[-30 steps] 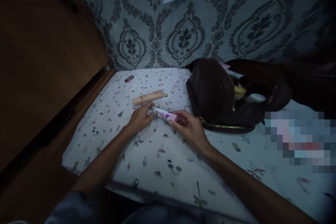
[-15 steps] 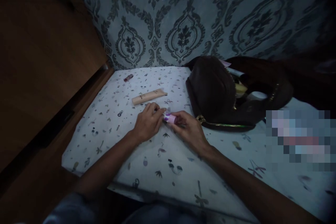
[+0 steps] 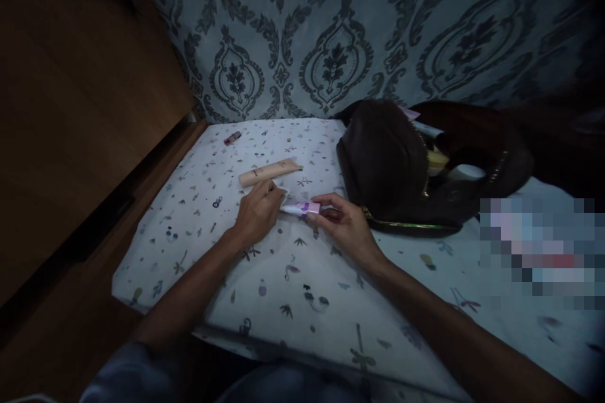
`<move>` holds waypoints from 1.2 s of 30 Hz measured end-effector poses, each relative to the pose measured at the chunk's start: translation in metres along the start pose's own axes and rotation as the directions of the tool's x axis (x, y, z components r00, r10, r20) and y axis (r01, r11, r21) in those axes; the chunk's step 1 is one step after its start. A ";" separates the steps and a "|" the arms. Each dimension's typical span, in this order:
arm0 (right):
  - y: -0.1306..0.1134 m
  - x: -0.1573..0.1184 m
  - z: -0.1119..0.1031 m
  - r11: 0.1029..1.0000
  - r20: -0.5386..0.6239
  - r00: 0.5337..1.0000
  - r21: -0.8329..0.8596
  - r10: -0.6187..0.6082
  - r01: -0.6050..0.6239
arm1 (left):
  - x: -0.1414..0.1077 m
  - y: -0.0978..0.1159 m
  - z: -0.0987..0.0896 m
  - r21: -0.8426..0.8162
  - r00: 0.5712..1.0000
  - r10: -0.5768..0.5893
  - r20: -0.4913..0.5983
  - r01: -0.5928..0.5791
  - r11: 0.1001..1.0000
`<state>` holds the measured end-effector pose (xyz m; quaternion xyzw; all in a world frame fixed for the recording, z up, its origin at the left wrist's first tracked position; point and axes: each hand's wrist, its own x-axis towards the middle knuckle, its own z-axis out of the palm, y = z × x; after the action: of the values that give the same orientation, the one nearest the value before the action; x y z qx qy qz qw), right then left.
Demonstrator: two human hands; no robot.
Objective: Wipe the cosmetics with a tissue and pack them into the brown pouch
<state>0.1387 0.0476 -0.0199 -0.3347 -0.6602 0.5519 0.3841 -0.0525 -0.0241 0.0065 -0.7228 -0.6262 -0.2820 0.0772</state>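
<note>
A small white tube with pink and purple markings (image 3: 305, 208) lies level between my two hands, just above the patterned sheet. My left hand (image 3: 259, 213) is closed on its left end, the fingers hiding that end. The fingertips and thumb of my right hand (image 3: 348, 227) pinch its pink right end. Just beyond my left hand rests a beige squeeze tube (image 3: 270, 172), lying on its side. Farther back on the sheet is a small reddish item (image 3: 232, 138), too small to name.
A dark brown bag (image 3: 382, 164) stands unzipped at the right, with a yellow item and a white round item (image 3: 466, 172) inside. Wooden furniture (image 3: 89, 94) borders the left side. The patterned wall (image 3: 335, 63) rises behind the sheet (image 3: 288, 289). A pixelated patch covers the far right.
My left hand has drawn left and a little away from my right hand. More of the small pink and white tube shows between them, lying more level.
</note>
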 end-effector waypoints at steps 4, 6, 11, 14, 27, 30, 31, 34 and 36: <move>0.006 -0.002 0.003 0.995 0.017 0.996 -0.057 -0.082 0.083 | -0.005 0.012 0.010 -0.129 0.985 0.171 -0.029 -0.174 0.976; 0.008 -0.003 0.004 0.994 0.040 0.996 -0.071 -0.078 0.080 | -0.006 0.014 0.014 -0.156 0.982 0.190 0.000 -0.188 0.970; 0.004 -0.002 0.000 0.997 0.050 0.998 -0.075 -0.025 0.029 | -0.003 -0.004 0.010 -0.053 0.984 0.064 0.168 -0.056 0.997; 0.002 -0.001 -0.003 0.995 0.071 0.995 -0.079 0.069 -0.063 | 0.001 -0.015 0.005 0.029 0.959 -0.073 0.274 0.067 0.997; -0.007 -0.003 -0.001 0.996 0.060 0.994 -0.020 -0.089 0.090 | 0.001 0.007 0.002 -0.353 0.988 0.155 -0.006 -0.147 0.924; -0.008 -0.004 0.000 0.982 0.083 0.979 -0.030 -0.185 0.188 | 0.002 0.010 -0.004 -0.237 0.983 0.183 0.034 -0.170 0.957; -0.008 -0.004 -0.001 0.980 0.088 0.978 -0.033 -0.191 0.194 | 0.002 0.008 -0.006 -0.188 0.984 0.164 0.063 -0.150 0.971; -0.008 -0.003 -0.003 0.986 0.071 0.984 -0.033 -0.162 0.165 | 0.004 -0.008 -0.010 -0.041 0.986 0.047 0.161 -0.041 0.998; -0.009 -0.002 -0.004 0.990 0.042 0.990 -0.042 -0.132 0.133 | 0.006 -0.020 -0.010 0.019 0.981 -0.052 0.185 0.049 0.999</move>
<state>0.1431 0.0469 -0.0112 -0.2878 -0.7005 0.5167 0.3994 -0.0739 -0.0196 0.0127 -0.7291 -0.6509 -0.2109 0.0165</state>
